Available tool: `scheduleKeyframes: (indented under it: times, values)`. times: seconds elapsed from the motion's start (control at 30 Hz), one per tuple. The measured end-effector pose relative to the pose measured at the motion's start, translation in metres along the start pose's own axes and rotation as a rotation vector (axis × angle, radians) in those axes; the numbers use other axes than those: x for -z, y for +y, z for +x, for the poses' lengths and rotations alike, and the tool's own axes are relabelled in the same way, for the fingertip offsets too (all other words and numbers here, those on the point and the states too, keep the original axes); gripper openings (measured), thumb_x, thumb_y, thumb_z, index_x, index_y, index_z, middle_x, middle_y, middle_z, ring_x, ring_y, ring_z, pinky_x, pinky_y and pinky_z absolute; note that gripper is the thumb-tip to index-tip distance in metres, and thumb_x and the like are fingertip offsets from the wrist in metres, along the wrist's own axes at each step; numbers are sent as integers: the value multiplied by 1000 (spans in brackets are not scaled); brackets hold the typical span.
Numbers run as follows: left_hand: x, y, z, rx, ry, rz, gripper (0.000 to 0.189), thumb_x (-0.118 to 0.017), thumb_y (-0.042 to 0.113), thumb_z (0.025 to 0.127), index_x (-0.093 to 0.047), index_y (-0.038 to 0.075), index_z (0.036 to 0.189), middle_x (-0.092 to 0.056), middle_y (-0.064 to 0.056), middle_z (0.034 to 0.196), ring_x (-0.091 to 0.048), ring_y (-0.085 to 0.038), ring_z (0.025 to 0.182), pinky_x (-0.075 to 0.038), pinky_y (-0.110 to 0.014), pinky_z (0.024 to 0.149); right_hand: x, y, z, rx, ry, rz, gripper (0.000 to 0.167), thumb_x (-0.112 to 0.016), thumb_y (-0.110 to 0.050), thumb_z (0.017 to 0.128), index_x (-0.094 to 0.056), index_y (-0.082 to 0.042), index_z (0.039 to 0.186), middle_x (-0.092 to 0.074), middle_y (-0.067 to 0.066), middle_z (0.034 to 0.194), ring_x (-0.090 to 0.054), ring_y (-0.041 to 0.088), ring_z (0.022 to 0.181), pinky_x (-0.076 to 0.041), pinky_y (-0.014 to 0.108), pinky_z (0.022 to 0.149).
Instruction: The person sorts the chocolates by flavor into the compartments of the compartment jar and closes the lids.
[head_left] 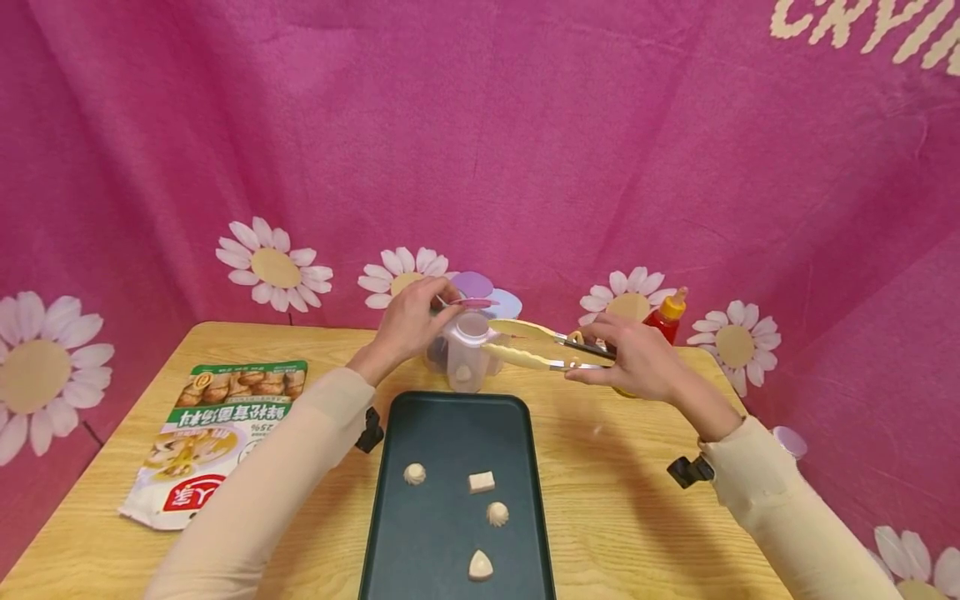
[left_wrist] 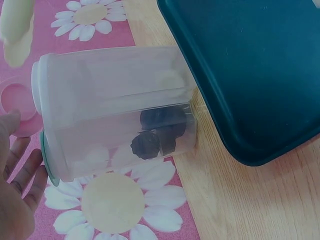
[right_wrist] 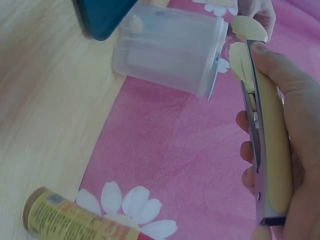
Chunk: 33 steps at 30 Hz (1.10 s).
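Observation:
At the back of the table stands a clear storage container [head_left: 461,360] with several compartments and coloured flip lids. My left hand [head_left: 411,321] pinches its raised pink lid [left_wrist: 20,106], the other fingers spread beside a green lid [left_wrist: 49,159]. Under the pink lid the front compartment's mouth is uncovered, and a pale piece [head_left: 462,373] lies at its bottom. Dark pieces [left_wrist: 161,129] sit in a neighbouring compartment. With my right hand [head_left: 637,354] I grip tongs [right_wrist: 274,135] with cream tips. The tips stand apart beside the container's mouth, nothing visible between them.
A dark baking tray [head_left: 453,433] in front of the container carries several small pale pieces. To the left lies a printed food packet [head_left: 217,433]. A red bottle with a yellow cap [head_left: 667,315] stands at the back right, behind my right hand.

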<state>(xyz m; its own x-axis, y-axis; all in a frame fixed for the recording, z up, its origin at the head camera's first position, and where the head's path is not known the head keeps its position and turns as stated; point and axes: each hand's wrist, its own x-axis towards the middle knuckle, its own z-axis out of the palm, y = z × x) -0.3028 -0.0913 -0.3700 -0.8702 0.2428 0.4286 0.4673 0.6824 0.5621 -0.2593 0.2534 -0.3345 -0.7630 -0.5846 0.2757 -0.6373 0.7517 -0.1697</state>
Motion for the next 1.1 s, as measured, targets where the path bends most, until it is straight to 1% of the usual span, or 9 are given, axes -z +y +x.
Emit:
scheduleKeyframes:
  times: [0.1, 0.23, 0.37, 0.47, 0.6, 0.73, 0.83, 0.97, 1.1]
  values:
    - [0, 1, 0, 1, -1, -1, 17, -76, 22, 98, -70, 11, 108, -73, -9, 107, -69, -27, 100, -60, -42, 89, 4, -2, -11, 8, -23, -21, 56, -91, -46, 79, -74, -11, 119, -70, 3, 100, -55, 11, 76, -47, 23, 61]
    - [0, 0, 0, 8, -6, -5, 16, -76, 21, 98, -70, 10, 109, -73, -10, 109, -69, -28, 101, -60, -42, 91, 3, -7, -25, 17, -72, -80, 54, -89, -52, 79, -74, -15, 116, -64, -3, 93, -50, 7, 73, -43, 21, 59]
    - [0, 1, 0, 19, -12, -2, 17, -76, 21, 98, -70, 11, 110, -73, -9, 110, -70, -28, 103, -60, -42, 91, -4, -13, -38, 39, -116, -104, 56, -88, -54, 79, -75, -15, 116, -66, -4, 96, -50, 4, 74, -44, 19, 60]
    - [0, 1, -1, 26, -12, -1, 17, -76, 21, 98, -70, 11, 111, -73, -9, 110, -70, -28, 103, -61, -42, 91, -14, -18, -45, 65, -130, -105, 56, -88, -55, 79, -76, -15, 115, -68, -5, 97, -50, 3, 74, -44, 19, 60]
    - [-1, 0, -1, 24, -14, -1, 17, -76, 20, 98, -69, 12, 111, -73, -9, 110, -70, -28, 104, -61, -42, 91, -26, -23, -54, 87, -166, -78, 54, -87, -55, 80, -76, -16, 116, -68, -7, 96, -50, 1, 75, -43, 17, 61]
    - [-1, -1, -1, 23, -11, 0, 17, -77, 21, 98, -70, 12, 111, -73, -9, 111, -70, -28, 103, -62, -42, 92, -39, -27, -60, 102, -202, -19, 50, -86, -55, 82, -76, -18, 114, -66, -10, 93, -48, -2, 73, -41, 17, 61]
    - [-1, 0, -2, 22, -11, 0, 17, -77, 20, 98, -70, 11, 110, -74, -9, 110, -70, -27, 103, -61, -42, 91, -48, -28, -63, 112, -224, 5, 48, -86, -55, 82, -77, -19, 113, -63, -13, 90, -46, -3, 72, -40, 16, 60]
    - [-1, 1, -2, 22, -16, -3, 17, -76, 20, 98, -70, 11, 111, -74, -9, 111, -69, -26, 103, -61, -42, 91, -56, -30, -67, 93, -271, 28, 46, -87, -52, 82, -77, -21, 113, -63, -14, 91, -47, -3, 71, -41, 16, 61]
    - [0, 1, -1, 24, -13, -6, 17, -77, 21, 98, -70, 12, 111, -74, -9, 111, -69, -27, 102, -61, -42, 91, -60, -31, -70, 93, -274, 51, 41, -88, -50, 82, -77, -22, 111, -63, -13, 89, -47, -4, 69, -40, 16, 59]
